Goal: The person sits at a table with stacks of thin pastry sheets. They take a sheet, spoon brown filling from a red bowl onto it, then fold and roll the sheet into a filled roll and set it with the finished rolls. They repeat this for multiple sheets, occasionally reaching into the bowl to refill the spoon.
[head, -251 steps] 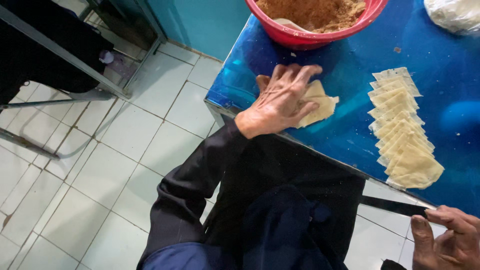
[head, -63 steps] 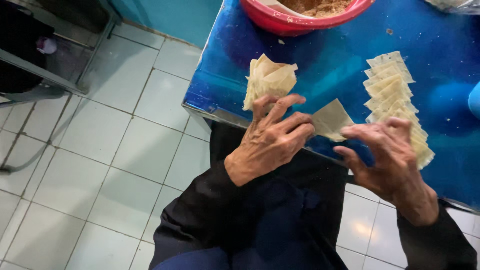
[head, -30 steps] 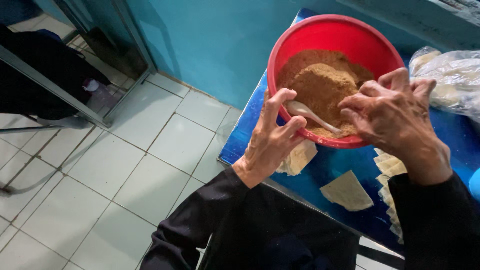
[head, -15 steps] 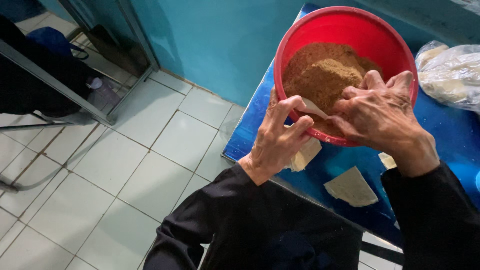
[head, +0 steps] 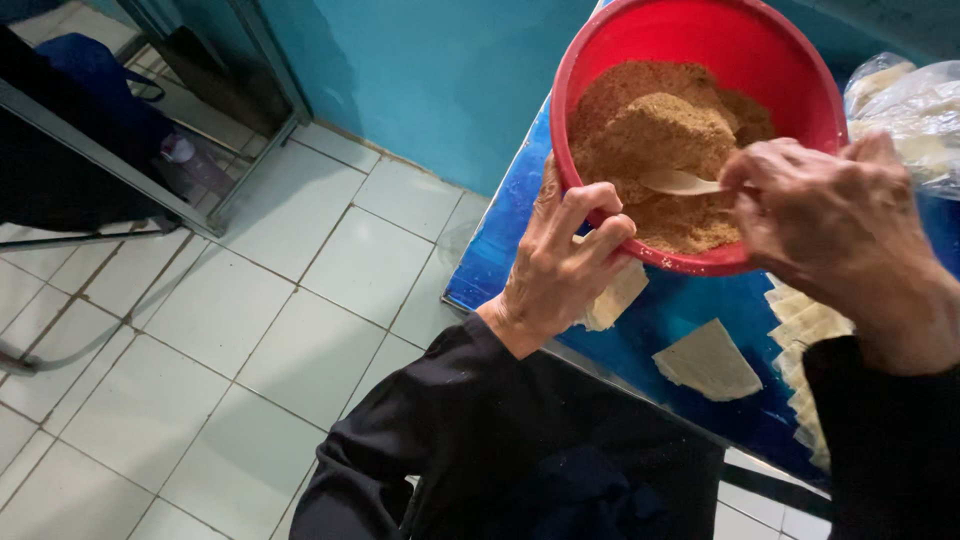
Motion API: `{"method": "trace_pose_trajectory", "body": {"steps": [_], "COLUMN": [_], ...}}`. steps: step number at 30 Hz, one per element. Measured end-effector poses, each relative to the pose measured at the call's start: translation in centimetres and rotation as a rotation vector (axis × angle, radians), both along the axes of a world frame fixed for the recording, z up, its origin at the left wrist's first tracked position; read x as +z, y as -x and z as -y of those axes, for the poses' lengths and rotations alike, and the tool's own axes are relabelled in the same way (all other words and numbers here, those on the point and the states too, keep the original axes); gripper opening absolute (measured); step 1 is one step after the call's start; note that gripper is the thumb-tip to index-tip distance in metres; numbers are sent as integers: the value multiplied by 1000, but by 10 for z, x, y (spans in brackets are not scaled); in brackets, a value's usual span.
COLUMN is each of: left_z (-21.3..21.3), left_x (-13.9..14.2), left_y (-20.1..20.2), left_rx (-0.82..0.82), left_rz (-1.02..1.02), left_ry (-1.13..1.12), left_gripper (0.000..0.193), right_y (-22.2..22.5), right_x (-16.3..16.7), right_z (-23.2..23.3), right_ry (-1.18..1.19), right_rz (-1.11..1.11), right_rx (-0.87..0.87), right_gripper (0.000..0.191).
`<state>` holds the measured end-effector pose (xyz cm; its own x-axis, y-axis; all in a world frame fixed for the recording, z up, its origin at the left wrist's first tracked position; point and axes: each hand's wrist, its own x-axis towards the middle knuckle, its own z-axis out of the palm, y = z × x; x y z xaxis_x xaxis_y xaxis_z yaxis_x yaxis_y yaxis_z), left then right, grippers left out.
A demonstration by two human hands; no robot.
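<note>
Since half a second ago the right hand (head: 835, 215) has drawn back toward the right edge of the frame, and the pale spoon (head: 680, 182) it pinches now lies flatter, its bowl pointing left on the brown crumbly filling (head: 665, 140). That hand is clenched around the spoon's handle, which its fingers hide. At centre frame the left hand (head: 565, 265) grips the near rim of the red bowl (head: 590, 60), fingers curled over the edge and thumb outside, tilting the bowl toward the camera.

Under the left palm a folded stack of pale pastry wrappers (head: 612, 298) lies on the blue table (head: 500, 240), mostly covered by the hand. Lower right of centre, one loose triangular wrapper (head: 708, 360) lies flat on the table, just apart from the bowl. A row of overlapping wrappers (head: 805, 330) runs down the right side, largely hidden behind the right wrist and black sleeve.

At the upper right a clear plastic bag (head: 915, 100) with pale contents is cut off by the frame edge. White floor tiles (head: 250, 330) fill the left, a teal wall (head: 440, 70) rises behind, and a metal frame (head: 110, 140) with a dark bag crosses the upper left.
</note>
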<state>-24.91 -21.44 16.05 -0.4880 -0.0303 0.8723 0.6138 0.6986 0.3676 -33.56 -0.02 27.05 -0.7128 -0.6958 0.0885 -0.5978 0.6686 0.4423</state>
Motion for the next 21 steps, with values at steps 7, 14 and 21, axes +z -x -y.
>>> {"method": "trace_pose_trajectory", "body": {"steps": [7,14,21], "left_z": [5,4,3], "left_x": [-1,-2,-2], "left_y": [-4,-4,-5], "left_rx": [-34,-36,-21], "left_rz": [-2,12,12], "left_ry": [41,40,29], "left_gripper": [36,35,37], "right_y": [-13,-23,-15], "right_x": [1,-5,-32], "right_z": [-10,-8,-13], "right_ry": [428,349,471], "right_rz": [129,-32,52], "right_rx": [107,183,116], "right_gripper": [14,20,14]}}
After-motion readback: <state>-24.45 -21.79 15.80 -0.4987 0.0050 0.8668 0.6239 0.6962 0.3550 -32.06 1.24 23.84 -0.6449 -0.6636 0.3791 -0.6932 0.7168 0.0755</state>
